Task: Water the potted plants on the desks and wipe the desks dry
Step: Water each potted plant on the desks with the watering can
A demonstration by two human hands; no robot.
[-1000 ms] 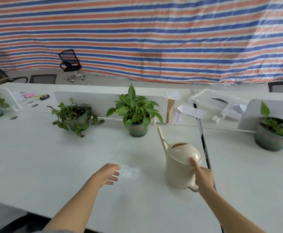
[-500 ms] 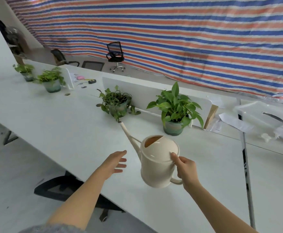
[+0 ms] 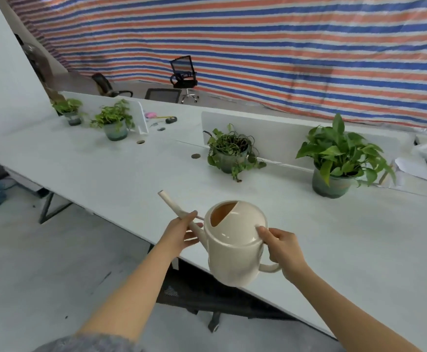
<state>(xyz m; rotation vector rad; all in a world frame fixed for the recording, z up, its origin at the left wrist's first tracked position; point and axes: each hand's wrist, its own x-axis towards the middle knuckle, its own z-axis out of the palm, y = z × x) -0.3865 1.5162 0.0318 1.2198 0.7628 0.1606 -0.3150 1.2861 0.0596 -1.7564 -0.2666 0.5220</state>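
Long white desk (image 3: 100, 174). Far-left pot (image 3: 73, 120), second pot (image 3: 116, 132), trailing plant (image 3: 230, 158) and leafy plant (image 3: 333, 182) stand along the back by the white dividers (image 3: 283, 138). Cable hole (image 3: 195, 156) sits between.

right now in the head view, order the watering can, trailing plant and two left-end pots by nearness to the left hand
1. watering can, held in the left hand
2. trailing plant, ahead and right
3. nearer left-end pot, far left
4. last left-end pot, leftmost and farthest

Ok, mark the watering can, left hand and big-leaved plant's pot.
watering can (image 3: 232, 255), head view, on its cream body below the lid.
left hand (image 3: 179, 235), head view, on the back of the hand.
big-leaved plant's pot (image 3: 334, 187), head view, on the pot's front wall.
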